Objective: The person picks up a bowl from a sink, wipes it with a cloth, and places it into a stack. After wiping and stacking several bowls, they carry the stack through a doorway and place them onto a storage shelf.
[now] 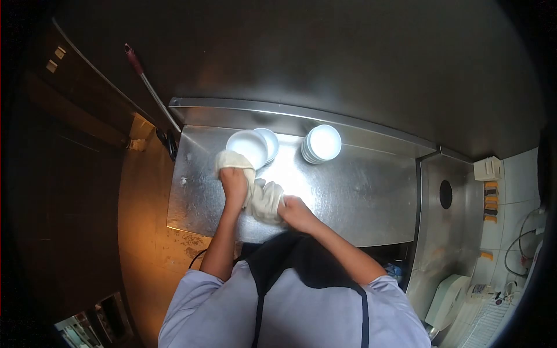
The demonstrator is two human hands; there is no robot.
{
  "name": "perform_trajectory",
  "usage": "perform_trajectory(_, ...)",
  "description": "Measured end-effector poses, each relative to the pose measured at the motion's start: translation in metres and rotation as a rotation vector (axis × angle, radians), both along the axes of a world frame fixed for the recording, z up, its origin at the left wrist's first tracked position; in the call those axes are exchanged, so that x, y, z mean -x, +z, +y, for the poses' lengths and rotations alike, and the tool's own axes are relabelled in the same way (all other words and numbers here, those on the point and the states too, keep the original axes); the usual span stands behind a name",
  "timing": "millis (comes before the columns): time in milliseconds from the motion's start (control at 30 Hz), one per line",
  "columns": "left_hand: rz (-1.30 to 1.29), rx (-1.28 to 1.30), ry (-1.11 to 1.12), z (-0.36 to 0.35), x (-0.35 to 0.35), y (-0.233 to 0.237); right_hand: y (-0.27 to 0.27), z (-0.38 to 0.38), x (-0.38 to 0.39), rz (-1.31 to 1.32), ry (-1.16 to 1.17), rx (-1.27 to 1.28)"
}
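A pale cloth (268, 200) stretches between my two hands over the steel worktop. My left hand (234, 184) is closed on one end of it, at the near edge of a white bowl (246, 146). The cloth covers that edge of the bowl, so I cannot see whether the fingers grip its rim. My right hand (298, 214) is closed around the bunched other end of the cloth. Behind the bowl, partly covered by it, are more white bowls (270, 142). Farther right stands a stack of several white bowls (324, 143).
The steel worktop (365, 191) has a raised back ledge (301, 115) against a dark wall. A long-handled tool (152, 87) leans at the left corner. To the right is a steel counter with a dark round hole (445, 194). Yellow-and-black items (491, 202) line the tiled wall.
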State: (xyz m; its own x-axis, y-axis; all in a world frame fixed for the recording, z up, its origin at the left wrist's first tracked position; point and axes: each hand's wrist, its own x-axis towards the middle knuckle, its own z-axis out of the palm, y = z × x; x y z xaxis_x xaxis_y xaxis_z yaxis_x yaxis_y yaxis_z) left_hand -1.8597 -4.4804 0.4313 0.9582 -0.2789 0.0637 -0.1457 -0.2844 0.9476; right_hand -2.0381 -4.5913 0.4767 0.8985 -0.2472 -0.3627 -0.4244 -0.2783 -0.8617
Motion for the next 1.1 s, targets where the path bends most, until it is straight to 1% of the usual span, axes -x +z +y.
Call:
perform_trajectory(33,0.026,-0.023,0.005,-0.006,-0.006,0.002,0.01,-0.002,0.004,0.077,0.114,0.121)
perform_trajectory(67,0.052,-0.047,0.005,-0.01,-0.012,0.003,0.02,-0.004,0.004,0.145,0.132,0.253)
perform_trajectory(100,0.077,-0.071,-0.001,-0.015,-0.017,0.004,0.021,-0.009,0.006,0.03,0.04,0.334)
perform_trajectory(133,0.043,-0.18,-0.005,-0.017,-0.025,-0.006,0.022,-0.013,0.009,-0.084,-0.058,0.415)
perform_trajectory(167,0.034,-0.188,0.009,-0.02,-0.028,-0.011,0.023,-0.019,0.012,-0.197,-0.159,0.496)
perform_trajectory(200,0.025,-0.197,0.024,-0.025,-0.028,-0.011,0.016,-0.03,0.012,-0.22,-0.233,0.635)
perform_trajectory(233,0.016,-0.207,0.04,-0.028,-0.029,-0.012,0.012,-0.043,0.012,-0.359,-0.296,0.765)
perform_trajectory(267,0.004,-0.2,0.033,-0.031,-0.03,-0.013,0.009,-0.057,0.011,-0.352,-0.345,0.925)
perform_trajectory(367,-0.032,-0.196,0.023,-0.035,-0.034,-0.018,-0.001,-0.095,0.004,-0.377,-0.414,1.051)
perform_trajectory(433,-0.049,-0.209,0.029,-0.035,-0.037,-0.023,-0.015,-0.109,0.0,-0.382,-0.394,1.071)
perform_trajectory(467,-0.042,-0.257,0.022,-0.034,-0.04,-0.024,-0.02,-0.113,-0.001,-0.387,-0.38,1.081)
perform_trajectory(533,-0.024,-0.351,0.011,-0.031,-0.044,-0.024,-0.023,-0.117,-0.004,-0.286,-0.326,1.005)
perform_trajectory(567,0.026,-0.223,-0.05,-0.026,-0.047,-0.024,-0.024,-0.119,-0.005,-0.234,-0.298,0.967)
perform_trajectory(633,0.129,0.033,-0.176,-0.013,-0.047,-0.01,-0.026,-0.12,-0.006,-0.297,-0.297,1.022)
perform_trajectory(667,0.126,0.207,-0.287,-0.009,-0.043,-0.001,-0.027,-0.121,-0.005,-0.326,-0.295,1.049)
perform_trajectory(700,0.121,0.381,-0.395,-0.005,-0.037,0.023,-0.026,-0.122,-0.005,-0.327,-0.307,1.044)
perform_trajectory(800,0.117,0.751,-0.831,0.031,-0.03,0.122,-0.016,-0.121,-0.006,-0.357,-0.352,1.029)
perform_trajectory(867,0.433,1.134,-0.431,0.048,-0.026,0.063,-0.006,-0.117,-0.009,-0.411,-0.399,1.025)
perform_trajectory(933,0.709,1.684,-0.374,0.035,-0.021,0.063,0.008,-0.109,-0.014,-0.454,-0.413,1.024)
perform_trajectory(967,0.815,1.696,-0.376,0.03,-0.015,0.066,0.017,-0.104,-0.015,-0.474,-0.422,1.023)
perform_trajectory(1033,1.043,1.709,-0.385,0.016,-0.002,0.075,0.046,-0.088,-0.02,-0.619,-0.376,1.002)
perform_trajectory(1067,1.061,1.622,-0.383,0.007,0.006,0.08,0.06,-0.079,-0.022,-0.685,-0.357,0.994)
perform_trajectory(1100,0.791,1.324,-0.41,-0.001,0.016,0.082,0.071,-0.071,-0.024,-0.707,-0.335,0.982)
